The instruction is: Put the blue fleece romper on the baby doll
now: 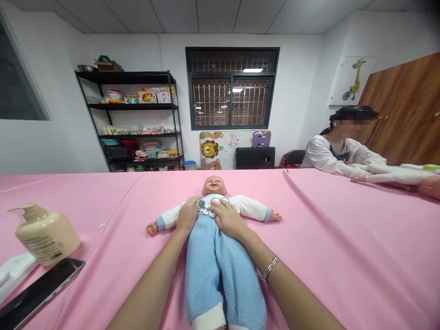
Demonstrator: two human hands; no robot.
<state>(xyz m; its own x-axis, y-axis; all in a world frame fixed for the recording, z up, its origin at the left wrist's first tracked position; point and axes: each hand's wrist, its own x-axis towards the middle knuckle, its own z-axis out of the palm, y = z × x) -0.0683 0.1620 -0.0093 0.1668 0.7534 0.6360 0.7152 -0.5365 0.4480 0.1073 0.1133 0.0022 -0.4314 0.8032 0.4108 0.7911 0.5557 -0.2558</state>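
Observation:
A baby doll (213, 185) lies on its back on the pink cloth, head away from me and arms spread. It wears a white top with blue cuffs and fluffy light-blue overalls (202, 256) with a patterned white chest. My left hand (187, 214) is at the left edge of the chest, fingers together and closed on the overalls' edge near the strap; its fingertips are partly hidden. Across the middle of the chest rests my right hand (227, 219), palm down, fingers stretched out and slightly apart. A silver bangle (270, 268) circles my right wrist.
On the left of the pink cloth (326, 256) stand a beige pump bottle (48, 233), a black phone (41, 291) and a white object (15, 275). At the right, another person (338, 142) sits with another doll (402, 175). Behind are black shelves (134, 106).

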